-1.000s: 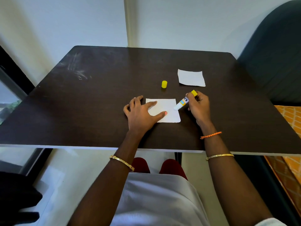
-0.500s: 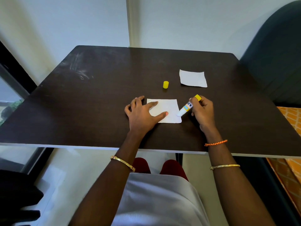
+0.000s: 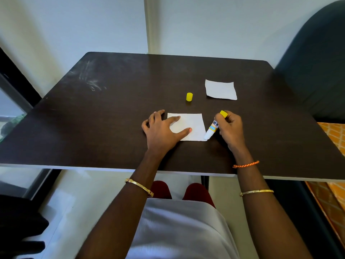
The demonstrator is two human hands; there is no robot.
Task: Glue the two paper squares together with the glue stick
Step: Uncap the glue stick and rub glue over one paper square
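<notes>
A white paper square [image 3: 194, 124] lies on the dark table [image 3: 112, 118] near the front edge. My left hand [image 3: 162, 130] presses flat on its left part, fingers spread. My right hand [image 3: 230, 128] grips an uncapped glue stick [image 3: 212, 127] with a yellow end, tilted so its white tip touches the paper's near right corner. The second white paper square [image 3: 220, 89] rests farther back on the right, apart from both hands. The yellow cap [image 3: 189, 96] stands upright between the two squares.
A dark chair back [image 3: 313, 58] rises at the right of the table. An orange patterned fabric [image 3: 334, 143] shows at the right edge. White walls stand behind the table, and a dark frame [image 3: 16, 77] runs along the left.
My right hand has drawn the glue stick toward me along the paper's right edge, from near its far right corner down to its near right corner. My left hand stays put.
</notes>
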